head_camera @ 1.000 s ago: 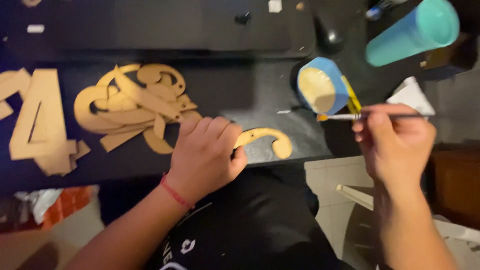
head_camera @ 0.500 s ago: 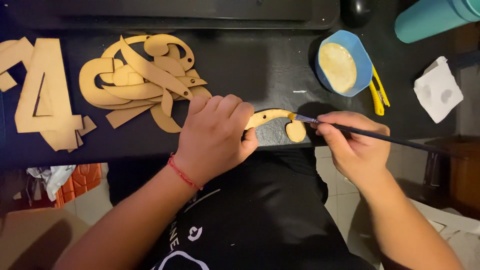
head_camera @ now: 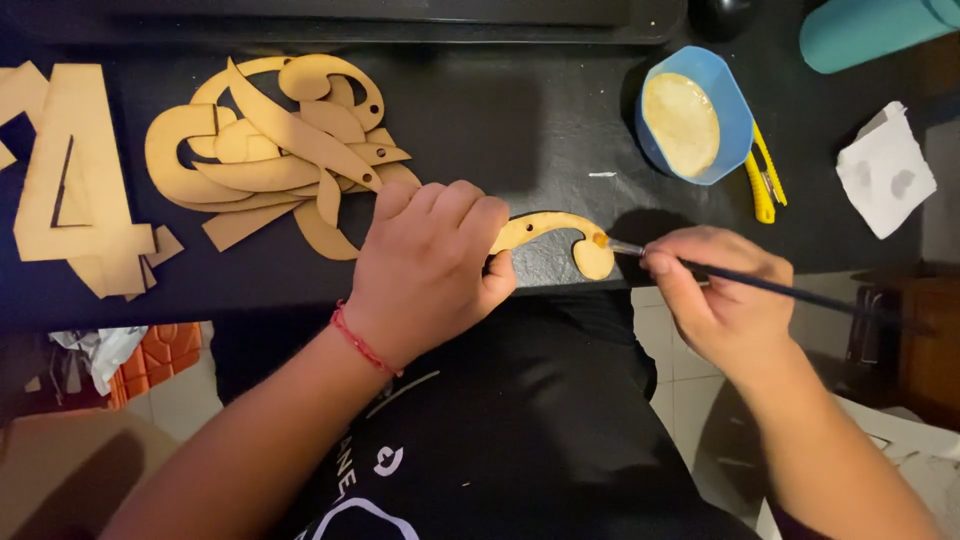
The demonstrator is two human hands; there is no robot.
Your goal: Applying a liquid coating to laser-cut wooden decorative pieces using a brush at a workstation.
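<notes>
**Curved wooden cut-out under the brush, front edge of bench**

- Curved wooden piece: flat, pale, hooked at its right end; lies at the near edge of the black bench. Half a second ago the brush tip was just reaching the hook; a second ago the brush was lifted beside the bowl. The tip now rests on the hook's upper right edge, so coating of this piece appears to be under way.
- Left hand: palm down, grip closed over the piece's left end, pinning it to the bench; red cord at the wrist.
- Right hand: grip closed, pen-fashion, on a thin paintbrush; dark handle points right.
- Blue bowl: holds a pale yellowish liquid; behind the brush, apart from it.
- Yellow utility knife: just right of the bowl.
- Heap of wooden cut-outs: far left of the held piece.
- Large numeral-shaped cut-out: at the left edge.
- White folded paper: spotted, far right.
- Teal cylinder: top right corner.
</notes>
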